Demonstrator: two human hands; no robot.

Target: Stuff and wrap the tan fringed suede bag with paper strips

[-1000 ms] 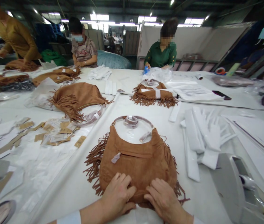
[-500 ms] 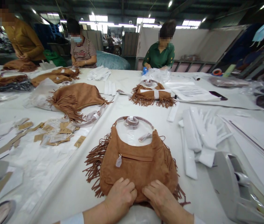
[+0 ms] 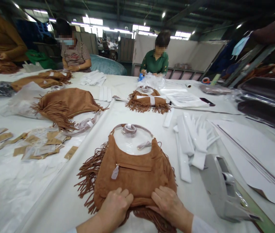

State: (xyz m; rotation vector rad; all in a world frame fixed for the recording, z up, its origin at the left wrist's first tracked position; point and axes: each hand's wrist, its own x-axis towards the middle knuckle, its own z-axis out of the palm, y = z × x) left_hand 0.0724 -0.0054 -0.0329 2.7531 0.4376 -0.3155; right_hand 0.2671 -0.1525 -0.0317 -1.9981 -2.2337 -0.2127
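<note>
A tan suede fringed shoulder bag (image 3: 132, 171) lies flat on the white table (image 3: 42, 191) right in front of me. My left hand (image 3: 115, 207) and my right hand (image 3: 168, 204) grip its lower edge side by side, fingers curled over the suede. Long fringe (image 3: 149, 220) spills out below them. A clear plastic sheet (image 3: 130, 144) fills the curve under the bag's strap (image 3: 130, 125). A plastic-wrapped zip pull (image 3: 115, 172) hangs on the front pocket.
A grey tape dispenser (image 3: 221, 186) stands to the right, past a pile of white paper strips (image 3: 191, 142). Bagged card tags (image 3: 42, 144) lie to the left. Other fringed bags (image 3: 66, 106) sit farther up the table, with several co-workers (image 3: 157, 55) beyond.
My view has swung left. My hands have drawn the bag's lower edge up and towards me, and more fringe now shows beneath them.
</note>
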